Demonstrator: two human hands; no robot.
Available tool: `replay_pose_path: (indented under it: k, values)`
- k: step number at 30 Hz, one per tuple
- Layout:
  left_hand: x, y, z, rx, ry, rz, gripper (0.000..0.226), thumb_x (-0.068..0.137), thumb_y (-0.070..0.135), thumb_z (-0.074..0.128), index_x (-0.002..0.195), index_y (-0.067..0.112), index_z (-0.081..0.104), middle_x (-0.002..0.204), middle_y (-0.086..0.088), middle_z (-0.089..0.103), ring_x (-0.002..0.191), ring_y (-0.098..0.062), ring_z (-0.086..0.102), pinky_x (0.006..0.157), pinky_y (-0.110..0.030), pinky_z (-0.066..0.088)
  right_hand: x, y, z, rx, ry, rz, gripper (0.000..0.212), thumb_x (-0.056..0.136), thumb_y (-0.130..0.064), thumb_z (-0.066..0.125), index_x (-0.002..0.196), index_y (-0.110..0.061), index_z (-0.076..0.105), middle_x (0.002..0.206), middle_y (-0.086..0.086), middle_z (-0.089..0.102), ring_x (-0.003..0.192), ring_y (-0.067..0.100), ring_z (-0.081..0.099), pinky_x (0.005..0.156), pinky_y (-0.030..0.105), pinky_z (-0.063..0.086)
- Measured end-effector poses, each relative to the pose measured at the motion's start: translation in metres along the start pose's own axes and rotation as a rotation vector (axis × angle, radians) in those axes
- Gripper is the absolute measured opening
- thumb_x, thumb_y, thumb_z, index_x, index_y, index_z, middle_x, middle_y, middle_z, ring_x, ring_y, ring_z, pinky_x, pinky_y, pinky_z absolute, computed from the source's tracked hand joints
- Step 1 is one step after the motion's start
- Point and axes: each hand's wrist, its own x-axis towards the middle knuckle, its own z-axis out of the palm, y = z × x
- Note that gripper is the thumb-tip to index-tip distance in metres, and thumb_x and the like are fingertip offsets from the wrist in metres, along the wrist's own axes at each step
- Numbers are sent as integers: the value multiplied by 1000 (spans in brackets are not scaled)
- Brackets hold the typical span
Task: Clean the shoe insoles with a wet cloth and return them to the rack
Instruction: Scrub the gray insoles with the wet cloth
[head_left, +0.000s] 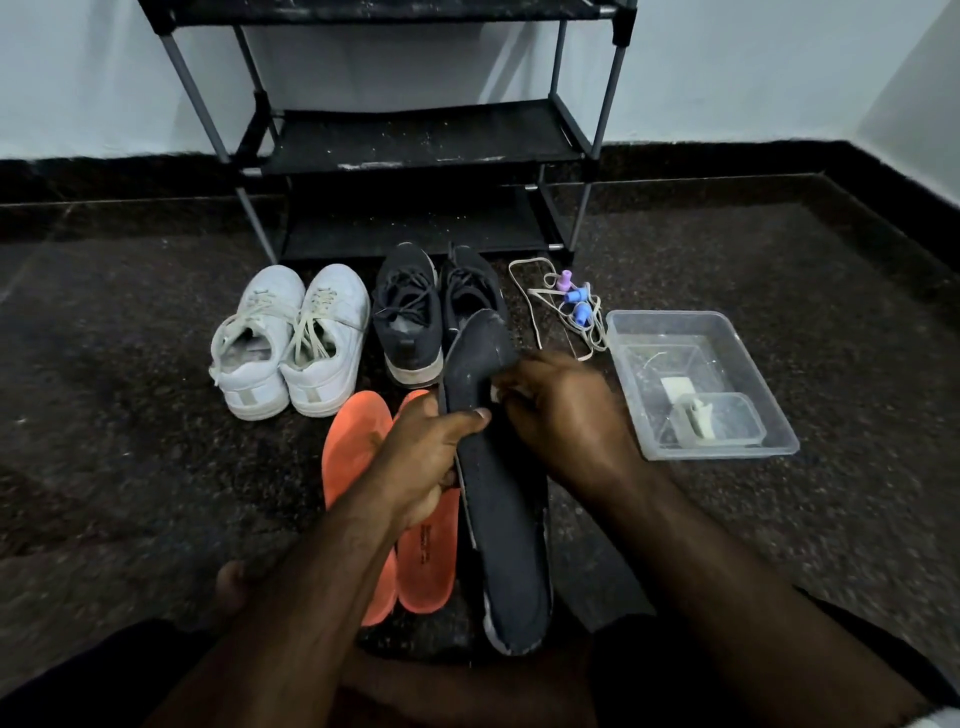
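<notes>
The left hand (431, 457) holds the dark insole (498, 493) by its left edge about halfway along, thumb lying across the top face and fingers curled underneath: a firm, closed grip on the insole. The insole's long axis runs away from the person, the end nearest them low by the lap and the far end lifted toward the black shoes (436, 312). The right hand (561, 410) sits just right of that grip and slightly farther out, its fingers bunched on a small pale cloth (496, 389) pressed against the upper half of the insole; only a scrap of the cloth shows, so how much is balled inside cannot be told.

In my judgement the wipe turns on this: the uncleaned length lies along the axis both beyond and below the right hand, so the right hand is the nearer one to stroke lengthwise while the left steadies.

2 orange insoles (358, 467) lie on the floor under and left of the left grip. The water tub (696, 384) stands well to the right of the right hand, the rack (415, 135) beyond the shoes.
</notes>
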Motion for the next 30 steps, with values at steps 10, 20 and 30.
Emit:
replay_pose_path:
  k: [10,20,30]
  values:
    - [6,-8,-3,64,-51,19,27,91,-8,57,106,12,68,94,-8,74,84,-20,70,72,-29,55,-2,4,-8,25,-73,23,17,76,-10,71,89,-20,74,87,0,70,80,17,65,72,32,51]
    - [8,-9,-7,51,-63,22,29,89,-10,57,107,12,67,91,-7,73,78,-18,70,62,-25,53,11,-6,-6,129,8,140,18,84,-9,67,99,-18,69,93,-7,67,82,2,56,69,-4,32]
    - [9,-14,-4,51,-54,23,44,68,-5,59,112,1,66,106,-24,72,98,-37,68,89,-49,54,3,-15,2,125,47,-18,16,75,-5,67,86,-17,67,82,-3,69,76,15,62,69,26,46]
